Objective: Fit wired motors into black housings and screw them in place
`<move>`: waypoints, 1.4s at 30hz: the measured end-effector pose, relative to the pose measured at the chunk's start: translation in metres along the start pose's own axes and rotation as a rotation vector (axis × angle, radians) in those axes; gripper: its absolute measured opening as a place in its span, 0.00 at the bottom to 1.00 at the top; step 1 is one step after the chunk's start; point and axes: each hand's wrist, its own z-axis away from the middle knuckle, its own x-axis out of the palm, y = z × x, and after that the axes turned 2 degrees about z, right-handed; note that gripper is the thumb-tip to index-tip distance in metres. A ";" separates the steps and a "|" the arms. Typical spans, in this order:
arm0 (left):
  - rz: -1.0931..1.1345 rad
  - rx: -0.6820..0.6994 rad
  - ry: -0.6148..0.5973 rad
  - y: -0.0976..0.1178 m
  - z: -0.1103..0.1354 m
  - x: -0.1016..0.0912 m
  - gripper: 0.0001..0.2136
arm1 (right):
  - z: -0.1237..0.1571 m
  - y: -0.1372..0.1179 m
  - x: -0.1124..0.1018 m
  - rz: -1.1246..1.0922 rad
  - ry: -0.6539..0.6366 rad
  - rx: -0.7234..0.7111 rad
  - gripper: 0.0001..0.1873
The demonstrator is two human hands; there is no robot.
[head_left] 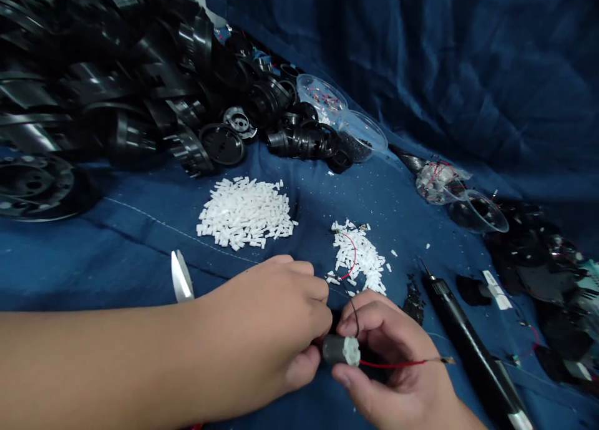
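A small motor (340, 350) with a dark body and a pale end cap lies between my two hands. A red wire (397, 364) runs from its cap to the right, and a thin black wire (356, 311) rises past my fingers. My left hand (294, 321) is closed at the motor's dark end, its inner fingers hidden from view. My right hand (397, 355) has its thumb and curled fingers around the capped end. Just beyond the hands is a small pile of white plastic pieces (358, 255) with a red wire (354, 252) lying over it.
Black plastic housings (140, 74) are heaped at the left and back. A larger pile of white pieces (246, 211) lies mid-table. Scissors (181, 277) show beside my left forearm, and a black electric screwdriver (468, 336) lies at right. Clear plastic cups (362, 133) hold small parts.
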 end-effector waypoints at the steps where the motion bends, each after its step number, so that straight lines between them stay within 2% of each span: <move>1: -0.001 -0.001 -0.004 0.000 0.000 0.000 0.11 | 0.000 0.000 0.000 0.021 0.001 -0.015 0.21; 8: 0.019 -0.014 -0.032 -0.001 -0.001 -0.003 0.12 | 0.003 0.002 -0.004 0.118 -0.017 -0.057 0.20; 13: 0.013 0.003 0.005 -0.001 -0.003 0.000 0.13 | 0.002 0.000 -0.002 0.134 -0.037 -0.111 0.21; 21: 0.014 0.008 -0.031 0.001 -0.004 -0.001 0.12 | 0.012 0.003 0.002 0.154 -0.035 -0.072 0.25; 25: -0.015 0.008 -0.043 0.001 -0.007 -0.001 0.14 | 0.013 0.004 0.001 0.172 -0.041 -0.079 0.24; 32: -0.040 0.019 -0.013 0.000 -0.007 0.004 0.16 | 0.020 0.008 -0.002 0.203 -0.074 -0.051 0.25; 35: -0.058 0.011 -0.012 0.002 -0.009 0.003 0.13 | 0.018 0.008 -0.002 0.209 -0.085 -0.061 0.24; 37: -0.071 -0.009 -0.059 0.002 -0.010 0.000 0.12 | 0.014 0.006 0.000 0.223 -0.076 -0.092 0.21; 42: -0.082 -0.025 -0.135 0.005 -0.005 -0.015 0.03 | 0.006 0.004 0.007 0.227 0.023 -0.138 0.16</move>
